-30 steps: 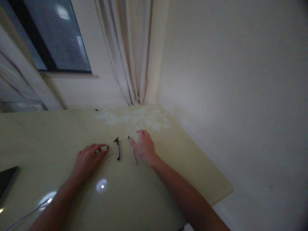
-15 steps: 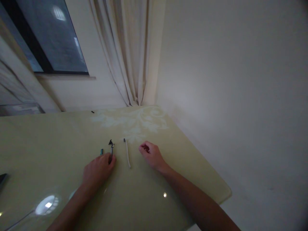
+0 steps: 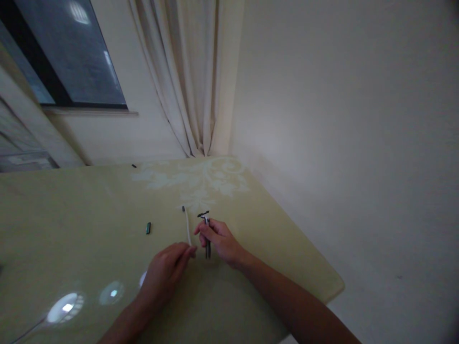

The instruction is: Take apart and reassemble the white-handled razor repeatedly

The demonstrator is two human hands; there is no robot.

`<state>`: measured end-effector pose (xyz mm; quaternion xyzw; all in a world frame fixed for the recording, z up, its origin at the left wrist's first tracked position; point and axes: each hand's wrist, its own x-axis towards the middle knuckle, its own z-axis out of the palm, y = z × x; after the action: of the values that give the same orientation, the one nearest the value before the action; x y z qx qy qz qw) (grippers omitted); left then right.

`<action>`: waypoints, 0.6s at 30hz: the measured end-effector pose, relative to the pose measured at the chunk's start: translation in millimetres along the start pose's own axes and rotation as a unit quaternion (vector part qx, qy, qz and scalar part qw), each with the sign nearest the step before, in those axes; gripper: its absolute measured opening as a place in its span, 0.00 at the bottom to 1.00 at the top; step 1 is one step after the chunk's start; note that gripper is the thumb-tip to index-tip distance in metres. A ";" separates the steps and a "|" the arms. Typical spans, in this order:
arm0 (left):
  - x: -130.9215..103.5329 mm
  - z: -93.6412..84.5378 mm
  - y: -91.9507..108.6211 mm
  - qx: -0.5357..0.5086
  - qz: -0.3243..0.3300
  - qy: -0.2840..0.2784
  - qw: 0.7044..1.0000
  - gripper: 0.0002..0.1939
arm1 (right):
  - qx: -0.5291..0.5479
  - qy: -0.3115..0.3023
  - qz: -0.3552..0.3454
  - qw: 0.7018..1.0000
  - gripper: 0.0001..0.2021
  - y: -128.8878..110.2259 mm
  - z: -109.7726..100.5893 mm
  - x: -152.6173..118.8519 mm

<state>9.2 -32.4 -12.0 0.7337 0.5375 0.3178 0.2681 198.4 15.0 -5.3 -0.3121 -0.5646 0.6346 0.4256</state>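
Note:
My right hand (image 3: 217, 236) is closed around a small dark tool (image 3: 208, 248), held upright, with a black crosspiece at its top. Just left of it, my left hand (image 3: 172, 263) has its fingers pressed together at the lower end of a thin white stick (image 3: 188, 227). The stick has a dark tip at its far end; whether the fingers grip it is hard to tell. A small dark green piece (image 3: 148, 228) lies on the table to the left.
The glossy yellow-green table (image 3: 89, 210) has its right edge beside a plain wall (image 3: 340, 143). A tiny black item (image 3: 134, 166) lies near the back edge. Beyond are a curtain (image 3: 190, 86) and a window (image 3: 86, 57). A cable (image 3: 28, 330) shows at lower left.
The dark tool has passed from my left hand to my right hand, which has closed on it. My left hand has moved right to the white stick's lower end, uncovering the green piece.

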 end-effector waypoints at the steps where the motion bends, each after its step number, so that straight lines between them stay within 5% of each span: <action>1: 2.1 -6.4 -4.6 -0.024 -0.011 0.026 0.999 0.23 | -0.006 -0.025 0.009 1.000 0.27 -2.9 -2.3 -1.2; 4: 5.6 -22.4 -9.7 -0.118 -0.021 0.072 0.990 0.22 | 0.013 -0.124 0.056 0.991 0.26 -10.4 -6.4 -6.1; 8: 4.0 -25.0 -2.4 -0.228 -0.027 0.013 0.973 0.30 | 0.021 -0.206 0.088 0.974 0.26 -15.8 -5.7 -12.4; 18: 4.3 -19.0 0.6 -0.344 -0.042 -0.011 0.938 0.24 | 0.025 -0.228 0.088 0.969 0.26 -21.3 -6.7 -12.2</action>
<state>-3.9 -27.5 1.7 0.5767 0.4229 0.4633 0.5234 213.7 7.1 13.4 -0.1970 -0.6009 0.7381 0.2353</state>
